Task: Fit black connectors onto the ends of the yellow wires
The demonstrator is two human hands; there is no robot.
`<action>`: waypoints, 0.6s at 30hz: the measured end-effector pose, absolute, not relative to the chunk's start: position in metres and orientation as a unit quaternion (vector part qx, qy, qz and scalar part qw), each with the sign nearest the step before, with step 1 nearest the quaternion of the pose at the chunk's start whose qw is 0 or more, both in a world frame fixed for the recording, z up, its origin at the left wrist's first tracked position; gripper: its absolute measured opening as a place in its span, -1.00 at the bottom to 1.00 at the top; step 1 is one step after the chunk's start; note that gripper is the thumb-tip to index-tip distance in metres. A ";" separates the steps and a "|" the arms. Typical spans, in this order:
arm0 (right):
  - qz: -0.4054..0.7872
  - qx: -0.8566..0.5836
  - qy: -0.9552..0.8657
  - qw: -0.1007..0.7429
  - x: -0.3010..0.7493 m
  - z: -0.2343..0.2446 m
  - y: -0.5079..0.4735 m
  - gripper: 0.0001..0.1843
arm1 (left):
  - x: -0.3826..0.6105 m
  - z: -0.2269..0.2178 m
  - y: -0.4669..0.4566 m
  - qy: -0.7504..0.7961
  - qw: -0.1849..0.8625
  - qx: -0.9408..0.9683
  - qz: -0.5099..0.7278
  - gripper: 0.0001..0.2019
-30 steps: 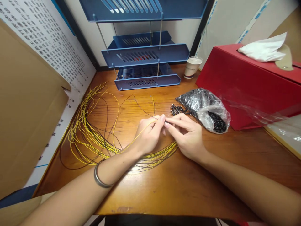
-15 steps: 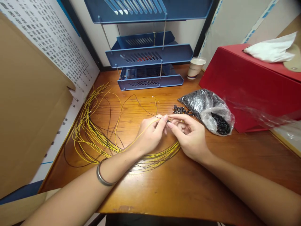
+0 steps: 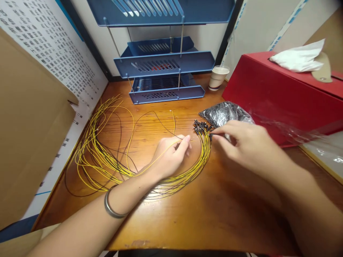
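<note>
My left hand point(image 3: 171, 153) is closed, thumb against fingers, on a yellow wire and a dark brown wire point(image 3: 160, 123). Their tips poke out just past the fingertips. My right hand point(image 3: 245, 148) has moved apart from it and pinches a small black piece point(image 3: 211, 134) between thumb and index finger. That piece lies close beside a cluster of black-sleeved wire ends point(image 3: 200, 126) with small metallic tips. From the cluster a bundle of yellow and dark wires point(image 3: 184, 176) curves under my left forearm to a loose coil at left. Behind my right hand a clear bag point(image 3: 225, 112) of black parts is partly hidden.
A blue tiered tray point(image 3: 166, 94) stands at the back of the wooden table point(image 3: 171, 221), with a paper cup point(image 3: 218, 78) beside it. On the right sits a red box point(image 3: 278, 92) with a white tissue on top. Brown cardboard point(image 3: 29, 132) lines the left.
My right hand has left the wire tips at my left hand and moved right, beside the black wire ends and over the bag. My left hand keeps its pinch. The view has shifted slightly.
</note>
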State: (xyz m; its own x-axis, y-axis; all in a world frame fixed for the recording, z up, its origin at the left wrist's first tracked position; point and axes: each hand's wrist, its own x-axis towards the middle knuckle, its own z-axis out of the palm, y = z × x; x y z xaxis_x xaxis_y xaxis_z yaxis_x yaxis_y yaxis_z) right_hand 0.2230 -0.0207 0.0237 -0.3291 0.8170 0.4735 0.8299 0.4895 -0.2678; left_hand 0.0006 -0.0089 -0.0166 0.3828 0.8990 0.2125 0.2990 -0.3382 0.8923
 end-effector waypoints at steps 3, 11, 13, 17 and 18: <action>-0.057 -0.614 -0.751 0.236 0.255 0.036 -0.023 -0.88 | 0.001 -0.016 -0.010 0.408 0.391 0.743 0.358 -0.58; -0.042 -0.742 -0.663 0.093 0.290 0.034 -0.022 -0.89 | 0.002 -0.011 -0.011 0.418 0.370 0.759 0.335 -0.59; -0.047 -0.748 -0.657 0.082 0.286 0.034 -0.020 -0.87 | 0.002 -0.012 -0.011 0.420 0.372 0.757 0.335 -0.59; -0.128 -0.708 -0.681 0.138 0.262 0.038 -0.022 -0.69 | 0.001 -0.012 -0.011 0.410 0.391 0.746 0.350 -0.57; -0.124 -0.674 -0.707 0.173 0.253 0.038 -0.024 -0.73 | 0.001 -0.012 -0.010 0.406 0.397 0.744 0.353 -0.56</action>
State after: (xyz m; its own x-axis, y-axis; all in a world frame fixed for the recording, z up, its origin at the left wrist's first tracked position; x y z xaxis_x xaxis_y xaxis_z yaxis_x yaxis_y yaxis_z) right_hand 0.2535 -0.0236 0.0382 -0.0317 0.9111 0.4109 0.9965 0.0606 -0.0576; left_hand 0.0011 -0.0103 -0.0122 0.4212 0.8838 0.2038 0.3232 -0.3562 0.8767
